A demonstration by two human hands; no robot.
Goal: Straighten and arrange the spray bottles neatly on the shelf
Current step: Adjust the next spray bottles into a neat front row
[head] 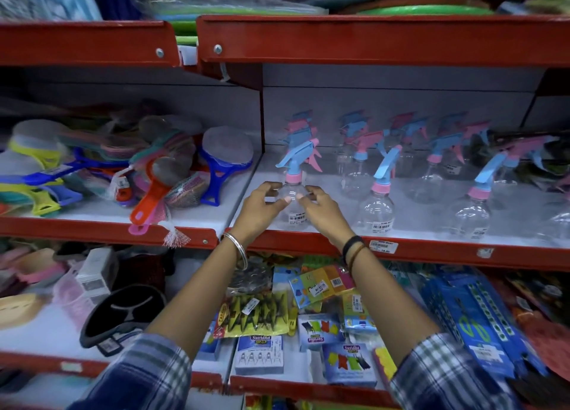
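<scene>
Clear round plastic spray bottle with pink collar, blue trigger [292,193] stands upright at shelf's front left corner; left hand [262,207], right hand [320,209] cup its shoulders, fingers curled loosely (firm contact unclear); best: turn base gently, align trigger with neighbouring clear spray bottle [377,206], avoid tipping.

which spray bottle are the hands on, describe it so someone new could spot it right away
Find the middle red shelf, in its right-hand bay lined with clear spray bottles. Go to the front row's far left end, beside the divider. That spray bottle has a blue trigger and pink collar like its neighbours, but it alone sits between the left hand and right hand.
</scene>
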